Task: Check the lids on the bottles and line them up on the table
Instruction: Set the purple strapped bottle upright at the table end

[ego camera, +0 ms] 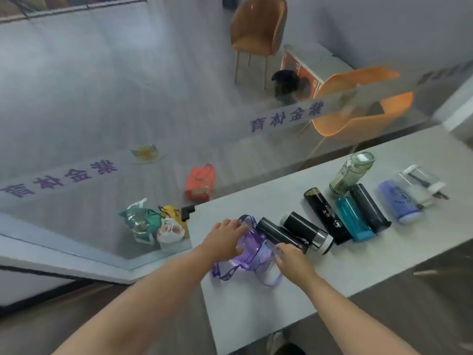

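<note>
Your white surface [256, 316] stands beside a glass wall, with orange chairs [258, 24] beyond it. At its left end lies the purple bottle [252, 248] on its side. Your left hand [225, 238] closes over its far end, and your right hand [291, 257] pinches its lid end. To its right, dark flasks [304, 230], a blue bottle [354, 219] and clear bottles [350, 172] lie side by side.
</note>
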A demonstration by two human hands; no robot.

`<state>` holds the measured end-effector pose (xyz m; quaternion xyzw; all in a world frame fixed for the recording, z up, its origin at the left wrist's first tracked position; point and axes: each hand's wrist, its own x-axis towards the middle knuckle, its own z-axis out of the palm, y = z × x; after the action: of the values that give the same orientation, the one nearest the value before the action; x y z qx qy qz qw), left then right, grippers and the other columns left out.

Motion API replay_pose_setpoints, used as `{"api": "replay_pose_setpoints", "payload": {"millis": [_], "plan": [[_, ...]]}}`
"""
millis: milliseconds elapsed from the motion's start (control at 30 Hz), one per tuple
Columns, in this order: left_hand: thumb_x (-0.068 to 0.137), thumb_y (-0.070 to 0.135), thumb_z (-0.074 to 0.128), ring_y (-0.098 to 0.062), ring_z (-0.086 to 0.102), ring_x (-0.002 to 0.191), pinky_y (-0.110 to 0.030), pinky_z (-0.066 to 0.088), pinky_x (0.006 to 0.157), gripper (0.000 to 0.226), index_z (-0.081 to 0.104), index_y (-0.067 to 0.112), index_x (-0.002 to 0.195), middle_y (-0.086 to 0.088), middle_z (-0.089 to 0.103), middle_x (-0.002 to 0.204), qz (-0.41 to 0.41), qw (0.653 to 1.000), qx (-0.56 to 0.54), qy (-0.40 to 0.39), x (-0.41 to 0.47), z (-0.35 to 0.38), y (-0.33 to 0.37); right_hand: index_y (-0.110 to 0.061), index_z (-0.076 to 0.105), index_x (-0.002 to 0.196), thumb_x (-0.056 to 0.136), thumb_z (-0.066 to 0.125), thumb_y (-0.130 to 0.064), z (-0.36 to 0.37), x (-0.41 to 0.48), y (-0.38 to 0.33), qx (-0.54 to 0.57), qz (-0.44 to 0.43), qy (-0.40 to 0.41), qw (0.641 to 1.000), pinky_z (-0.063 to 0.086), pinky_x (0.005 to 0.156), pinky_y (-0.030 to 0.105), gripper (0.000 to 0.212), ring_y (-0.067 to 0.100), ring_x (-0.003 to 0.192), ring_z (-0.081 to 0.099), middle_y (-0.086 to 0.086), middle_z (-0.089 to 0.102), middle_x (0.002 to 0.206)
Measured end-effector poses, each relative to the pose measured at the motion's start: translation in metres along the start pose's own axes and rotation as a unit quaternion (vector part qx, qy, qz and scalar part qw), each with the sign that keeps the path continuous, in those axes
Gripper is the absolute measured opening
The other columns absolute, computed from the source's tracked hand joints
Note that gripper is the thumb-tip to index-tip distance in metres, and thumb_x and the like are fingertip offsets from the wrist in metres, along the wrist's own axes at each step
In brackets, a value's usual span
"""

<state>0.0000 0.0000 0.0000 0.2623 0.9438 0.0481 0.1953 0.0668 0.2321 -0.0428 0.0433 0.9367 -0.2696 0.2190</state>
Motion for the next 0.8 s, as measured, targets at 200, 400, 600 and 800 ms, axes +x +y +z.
{"api": "replay_pose_setpoints", "payload": {"millis": [200, 400, 600, 800], "plan": [[0.077, 0.055, 0.073, -0.032, 0.011, 0.146, -0.052, 0.013, 0.117, 0.095, 0.018, 0.033, 0.151, -0.007, 0.017, 0.158, 0.071, 0.989, 0.118, -0.058, 0.046, 0.038, 0.006, -0.012, 0.052, 0.134, 0.095, 0.052, -0.017, 0.034, 0.002, 0.024, 0.026, 0.110, -0.040, 0.993, 0.047, 0.091, 0.035, 0.039, 0.030, 0.117, 0.057, 0.012, 0.058, 0.131], [0.077, 0.052, 0.074, -0.034, 0.009, 0.146, -0.052, 0.015, 0.117, 0.102, 0.009, 0.032, 0.153, -0.008, 0.015, 0.158, 0.054, 0.988, 0.126, -0.070, 0.049, 0.063, -0.005, -0.012, 0.040, 0.146, 0.092, 0.055, -0.007, 0.060, 0.017, 0.030, 0.126, 0.176, 0.001, 0.976, 0.048, 0.088, 0.034, 0.056, 0.035, 0.117, 0.059, 0.017, 0.055, 0.137], [0.073, 0.045, 0.079, -0.039, 0.017, 0.144, -0.053, 0.025, 0.113, 0.104, 0.015, 0.028, 0.154, -0.011, 0.025, 0.157, 0.036, 0.995, 0.095, -0.014, 0.019, 0.084, -0.020, -0.003, 0.054, 0.129, 0.090, 0.058, -0.006, 0.073, 0.032, 0.028, 0.193, 0.274, -0.009, 0.942, 0.048, 0.085, 0.035, 0.039, 0.039, 0.109, 0.063, 0.020, 0.066, 0.122], [0.065, 0.052, 0.082, -0.037, 0.027, 0.137, -0.052, 0.036, 0.107, 0.109, 0.023, 0.027, 0.152, -0.009, 0.036, 0.148, 0.000, 0.999, 0.041, 0.035, -0.013, 0.098, -0.042, -0.006, 0.067, 0.105, 0.089, 0.059, -0.006, 0.074, 0.035, 0.014, 0.205, 0.270, -0.035, 0.940, 0.048, 0.082, 0.033, 0.018, 0.036, 0.097, 0.065, 0.017, 0.070, 0.105]]}}
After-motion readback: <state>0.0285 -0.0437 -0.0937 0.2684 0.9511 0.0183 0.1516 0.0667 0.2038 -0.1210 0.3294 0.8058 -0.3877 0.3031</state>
